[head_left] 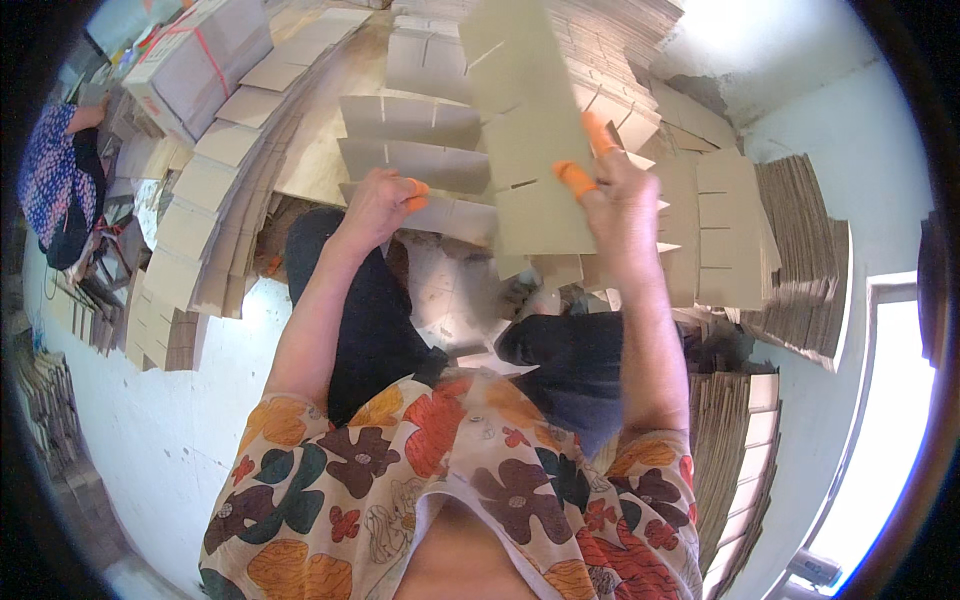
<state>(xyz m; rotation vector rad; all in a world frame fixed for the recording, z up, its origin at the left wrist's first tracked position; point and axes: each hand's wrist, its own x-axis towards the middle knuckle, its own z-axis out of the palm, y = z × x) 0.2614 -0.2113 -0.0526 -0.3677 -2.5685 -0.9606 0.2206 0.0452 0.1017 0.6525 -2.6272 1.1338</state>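
My right hand [625,190], with orange finger covers on thumb and finger, grips the right edge of a long slotted cardboard strip [530,130]. That strip stands tilted up in front of me, its short slits along the left side. My left hand [385,205] also wears orange finger covers. Its fingers are closed at the left end of the nearest upright cardboard divider [455,218]. Behind that divider stand several more slotted dividers [415,160] in a row on a board; the raised strip hides their right ends.
Stacks of slotted cardboard [725,230] lie to the right, with upright bundles [800,250] beyond. A long cardboard row [225,150] curves along the left, near a carton with red strapping [195,65]. A co-worker in a patterned top [60,165] is at far left.
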